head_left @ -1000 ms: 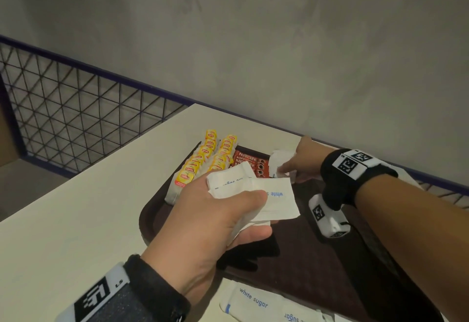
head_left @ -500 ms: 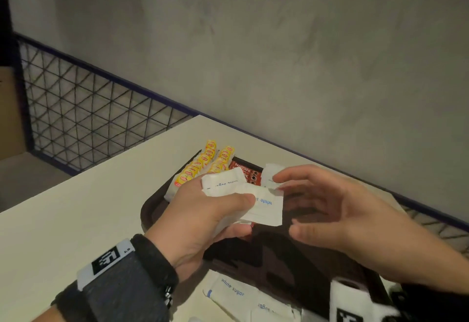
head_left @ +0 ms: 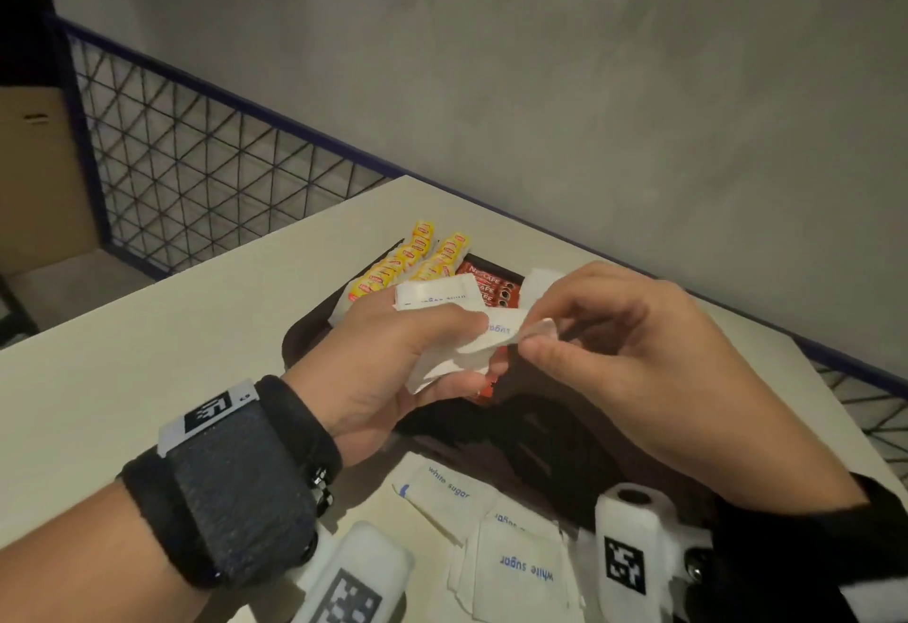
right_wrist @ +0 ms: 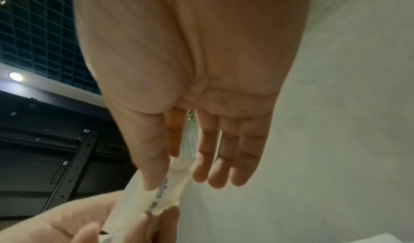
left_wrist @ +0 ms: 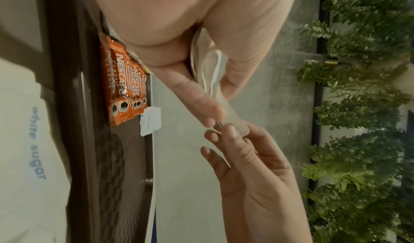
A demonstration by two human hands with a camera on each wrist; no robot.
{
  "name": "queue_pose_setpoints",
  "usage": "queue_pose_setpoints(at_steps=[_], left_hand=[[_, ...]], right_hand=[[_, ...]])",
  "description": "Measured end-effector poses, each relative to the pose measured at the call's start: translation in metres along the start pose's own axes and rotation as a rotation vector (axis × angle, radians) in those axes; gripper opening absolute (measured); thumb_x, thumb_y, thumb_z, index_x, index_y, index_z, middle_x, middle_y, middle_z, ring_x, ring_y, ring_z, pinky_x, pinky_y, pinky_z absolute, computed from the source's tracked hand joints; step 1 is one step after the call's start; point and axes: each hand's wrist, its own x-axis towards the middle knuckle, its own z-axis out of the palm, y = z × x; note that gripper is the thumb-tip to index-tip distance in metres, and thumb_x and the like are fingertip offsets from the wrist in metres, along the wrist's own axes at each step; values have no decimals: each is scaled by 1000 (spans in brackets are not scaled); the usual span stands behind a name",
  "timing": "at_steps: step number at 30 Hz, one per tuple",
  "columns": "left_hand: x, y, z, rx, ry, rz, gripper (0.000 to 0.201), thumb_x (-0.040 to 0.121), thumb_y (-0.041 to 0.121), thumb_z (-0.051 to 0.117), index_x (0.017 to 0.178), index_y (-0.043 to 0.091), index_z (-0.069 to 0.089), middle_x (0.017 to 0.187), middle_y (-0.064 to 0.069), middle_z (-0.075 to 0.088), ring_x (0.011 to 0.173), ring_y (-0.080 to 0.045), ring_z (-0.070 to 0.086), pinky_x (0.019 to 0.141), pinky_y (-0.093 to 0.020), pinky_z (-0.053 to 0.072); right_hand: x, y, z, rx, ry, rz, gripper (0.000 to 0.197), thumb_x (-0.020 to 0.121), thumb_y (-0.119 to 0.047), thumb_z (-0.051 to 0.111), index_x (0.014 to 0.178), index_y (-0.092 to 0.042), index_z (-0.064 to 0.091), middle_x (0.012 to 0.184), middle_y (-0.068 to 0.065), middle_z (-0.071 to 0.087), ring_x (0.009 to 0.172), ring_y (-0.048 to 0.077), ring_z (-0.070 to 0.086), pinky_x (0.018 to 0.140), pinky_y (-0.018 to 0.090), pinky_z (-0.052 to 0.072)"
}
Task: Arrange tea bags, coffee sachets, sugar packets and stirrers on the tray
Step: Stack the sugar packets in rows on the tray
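Note:
My left hand [head_left: 417, 352] grips a small stack of white sugar packets [head_left: 437, 298] above the dark brown tray [head_left: 540, 431]. Between thumb and forefinger my right hand [head_left: 535, 335] pinches the end of one packet [head_left: 506, 330] of that stack; in the right wrist view the pinched packet [right_wrist: 161, 192] shows blue print. On the tray's far end lie two rows of yellow tea bags [head_left: 417, 259] and red coffee sachets [head_left: 491, 283], with one sugar packet [head_left: 538, 278] beside them. The left wrist view shows the coffee sachets [left_wrist: 122, 85] and that lone packet [left_wrist: 151, 121]. No stirrers are in view.
More white sugar packets [head_left: 511, 553] lie on the cream table [head_left: 147, 328] in front of the tray's near edge. A wire mesh railing [head_left: 196, 170] borders the table's far side below a grey wall. Green foliage [left_wrist: 363, 122] shows in the left wrist view.
My right hand has come back from the tray's far end, where it left one sugar packet, to the stack in my left hand and now pinches the end of another packet.

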Motion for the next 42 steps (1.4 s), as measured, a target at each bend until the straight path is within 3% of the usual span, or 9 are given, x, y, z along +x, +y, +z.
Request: queue_pose_setpoints(at_steps=[5, 7, 10, 16, 24, 28, 32, 36, 42], left_hand=[[0, 4, -1, -44, 8, 2, 33, 93, 17, 69, 124, 9, 65, 104, -18, 77, 86, -30, 78, 48, -24, 57], [-2, 4, 1, -3, -24, 17, 38, 90, 30, 72, 124, 13, 67, 104, -16, 78, 88, -31, 78, 51, -25, 59], [-6, 1, 5, 58, -111, 32, 47, 84, 39, 73, 125, 18, 68, 106, -12, 78, 86, -28, 78, 54, -24, 60], [-5, -3, 4, 130, -181, 69, 43, 88, 6, 74, 130, 11, 64, 109, -15, 77, 80, -25, 75, 56, -23, 56], [-3, -4, 3, 169, -122, 57, 50, 85, 3, 77, 131, 13, 60, 111, -14, 77, 82, -28, 77, 57, -26, 58], [1, -6, 1, 133, -16, 26, 44, 86, -2, 76, 125, 13, 63, 106, -13, 77, 85, -28, 79, 57, -27, 60], [9, -6, -4, 124, 46, 15, 44, 85, -1, 77, 125, 9, 64, 108, -16, 75, 87, -27, 79, 59, -27, 60], [9, -2, -5, 53, 55, 32, 41, 84, -2, 77, 122, 10, 65, 105, -16, 76, 83, -28, 79, 55, -26, 59], [9, 2, -6, -2, 22, 50, 37, 87, -4, 73, 122, 5, 64, 100, -18, 77, 78, -29, 79, 53, -25, 58]], right_hand=[[0, 4, -14, 281, 115, 108, 12, 88, -22, 74, 82, -13, 70, 81, 8, 76, 76, 29, 72, 65, 42, 57], [0, 3, -16, 356, 104, 196, 13, 92, -18, 69, 83, -9, 66, 81, 11, 77, 69, 28, 73, 58, 34, 55], [-2, 2, -15, 302, 39, 259, 13, 95, -15, 68, 88, -4, 66, 78, 11, 76, 64, 26, 73, 59, 40, 54], [-2, 1, -10, 188, -48, 317, 13, 94, -15, 69, 83, -9, 68, 69, 9, 73, 64, 22, 71, 64, 44, 55], [-5, 3, -11, -6, -168, 309, 9, 90, -23, 70, 96, -30, 73, 87, 0, 77, 79, 36, 68, 73, 55, 56], [5, 13, -24, -107, -227, 394, 10, 91, -15, 70, 84, -21, 74, 78, 5, 75, 55, 16, 62, 55, 40, 48], [64, 35, -23, -215, -220, 527, 6, 93, -6, 69, 95, -12, 70, 80, 17, 74, 49, 11, 62, 47, 24, 50], [103, 76, -10, -264, -299, 688, 19, 95, 4, 63, 113, -1, 63, 103, 27, 73, 61, 19, 67, 56, 30, 60], [121, 119, -1, -315, -282, 784, 20, 91, 9, 65, 111, 7, 63, 93, 30, 72, 58, 24, 70, 67, 41, 63]])
